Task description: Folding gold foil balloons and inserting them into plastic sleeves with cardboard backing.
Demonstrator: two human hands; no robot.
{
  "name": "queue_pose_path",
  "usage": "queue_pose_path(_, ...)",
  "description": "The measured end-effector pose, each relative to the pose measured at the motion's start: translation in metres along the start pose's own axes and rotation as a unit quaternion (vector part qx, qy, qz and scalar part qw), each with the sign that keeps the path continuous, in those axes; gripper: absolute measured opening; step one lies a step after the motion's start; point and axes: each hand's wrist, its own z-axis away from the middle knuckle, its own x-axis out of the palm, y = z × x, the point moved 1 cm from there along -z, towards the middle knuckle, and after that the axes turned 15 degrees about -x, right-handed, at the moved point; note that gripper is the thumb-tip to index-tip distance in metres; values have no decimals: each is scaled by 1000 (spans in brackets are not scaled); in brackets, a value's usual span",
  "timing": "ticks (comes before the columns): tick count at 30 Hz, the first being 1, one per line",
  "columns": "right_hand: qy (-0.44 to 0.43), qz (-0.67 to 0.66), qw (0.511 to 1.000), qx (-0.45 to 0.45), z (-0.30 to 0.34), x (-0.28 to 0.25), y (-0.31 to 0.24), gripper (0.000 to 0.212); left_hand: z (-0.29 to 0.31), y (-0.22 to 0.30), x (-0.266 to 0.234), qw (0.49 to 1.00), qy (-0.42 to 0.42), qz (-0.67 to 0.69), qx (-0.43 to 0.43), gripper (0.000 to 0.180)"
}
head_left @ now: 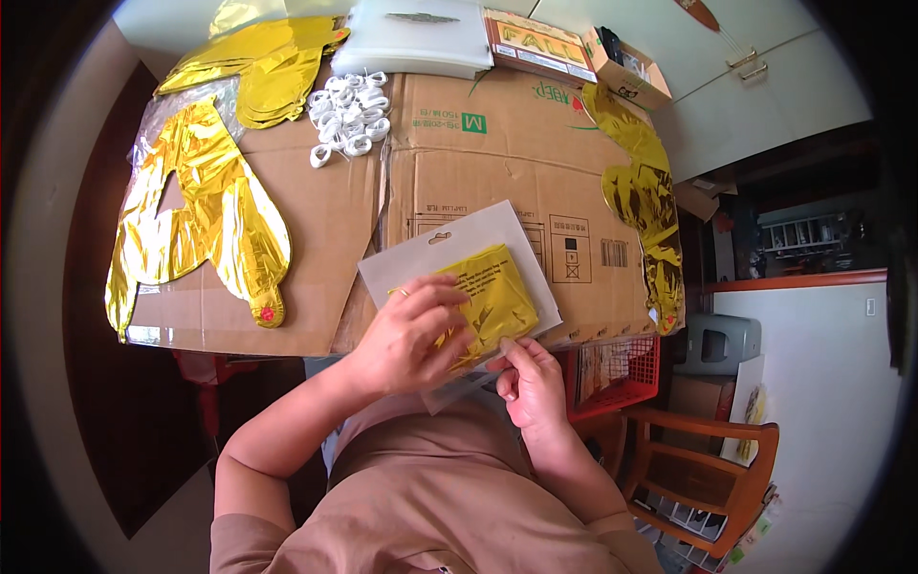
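Observation:
A frosted white plastic bag (507, 222) with a hang hole lies tilted at the table's front edge. A folded yellow-gold foil packet (507, 287) with small dark print shows on it; whether it is inside or on top, I cannot tell. My left hand (411, 335), a ring on one finger, is over the packet's left side with fingers loosely bent and apart. With thumb and forefinger, my right hand (532, 378) pinches the bag's lower edge near the packet's bottom corner. The bag's near end hangs past the table edge, partly hidden behind my hands.
Flattened cardboard (449, 172) covers the table. Gold foil balloons (206, 210) lie left, with more (249, 67) stacked behind and others (650, 210) along the right edge. White ribbon coils (349, 115), a stack of clear bags (411, 38) and boxes (538, 48) sit at the back. A wooden chair (708, 478) stands right.

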Motion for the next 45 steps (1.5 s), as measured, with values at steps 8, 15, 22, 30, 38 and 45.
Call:
queue_pose_path(8, -21, 3, 1000, -8, 1, 5, 1, 14, -47, -31, -15, 982, 9, -182, -45, 44)
queue_pose_path(15, -30, -15, 999, -3, -3, 11, 1, 15, -45, -37, -12, 984, -21, -168, -54, 41)
queue_pose_path(22, -25, -11, 1000, 0, -5, 10, 3, 15, -46, -26, -9, 973, 8, -228, -20, 36)
queue_pose_path(30, -29, -17, 999, 0, -6, 9, 7, 16, -59, -19, 2, 975, 10, -210, -69, 34)
queue_pose_path(38, -50, -19, 999, 3, -5, 8, 6, 18, -61, -9, 4, 979, 24, -164, -117, 38)
queue_pose_path(45, -99, 81, 992, -13, 9, -2, -10, 31, -50, -23, 5, 984, 78, -136, -82, 40)
